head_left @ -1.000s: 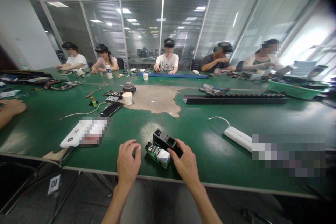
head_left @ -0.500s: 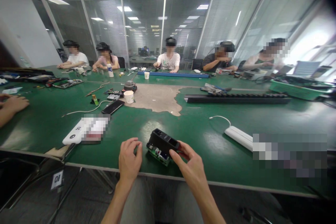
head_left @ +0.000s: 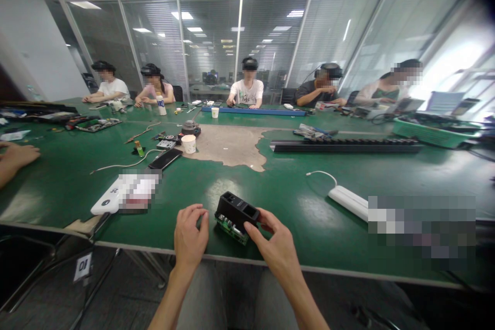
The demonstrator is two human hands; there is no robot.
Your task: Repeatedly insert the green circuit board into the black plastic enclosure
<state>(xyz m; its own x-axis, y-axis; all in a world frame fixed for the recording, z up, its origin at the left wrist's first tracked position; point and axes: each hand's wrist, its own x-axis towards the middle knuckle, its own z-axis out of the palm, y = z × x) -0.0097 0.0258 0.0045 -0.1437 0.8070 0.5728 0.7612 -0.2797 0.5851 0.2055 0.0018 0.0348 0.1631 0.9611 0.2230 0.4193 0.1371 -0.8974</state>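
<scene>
A black plastic housing (head_left: 238, 208) with a green circuit board (head_left: 231, 231) along its lower front side is near the front edge of the green table (head_left: 309, 232). My right hand (head_left: 275, 237) grips the housing's right end between thumb and fingers. To the left of the device, my left hand (head_left: 191, 233) rests on the table with its fingers curled, apart from the housing. Whether anything small is inside those curled fingers cannot be made out.
A white power bank (head_left: 106, 197), a black phone (head_left: 165, 159) and a paper cup (head_left: 188, 144) lie left. Rightward are a white strip (head_left: 350, 202), a long black rail (head_left: 344, 146) and a green basket (head_left: 433, 133). Several people sit across; another person's hand (head_left: 19, 159) is at far left.
The black housing has tilted slightly, showing more of its top, and moved a little left with my right hand. My left hand is nearly unchanged.
</scene>
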